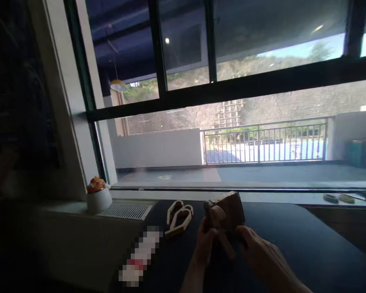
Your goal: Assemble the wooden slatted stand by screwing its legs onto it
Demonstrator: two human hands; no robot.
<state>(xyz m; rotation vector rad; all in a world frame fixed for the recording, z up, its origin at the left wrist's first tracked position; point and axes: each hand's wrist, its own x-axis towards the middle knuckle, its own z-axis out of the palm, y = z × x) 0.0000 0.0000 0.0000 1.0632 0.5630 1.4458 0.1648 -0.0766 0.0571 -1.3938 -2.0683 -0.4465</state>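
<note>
A dark brown, boxy wooden object (235, 207) is held up over the dark table, with a lighter rounded part and a narrow wooden bar on its near side. My left hand (205, 244) is closed around its left side, thumb on the bar. At its lower right corner, the curled fingers of my right hand (260, 248) grip the same object; their tips are in shadow. To the left of my left hand, two pale, angular wooden loops (179, 228) lie on the table, close against each other.
The dark table (280, 228) has a pixelated pale strip (142, 254) on its left. A white pot with an orange top (99, 199) stands on the sill beside a vent grille (128, 211). Small ring-shaped items (331, 198) lie at the right sill, below a large window.
</note>
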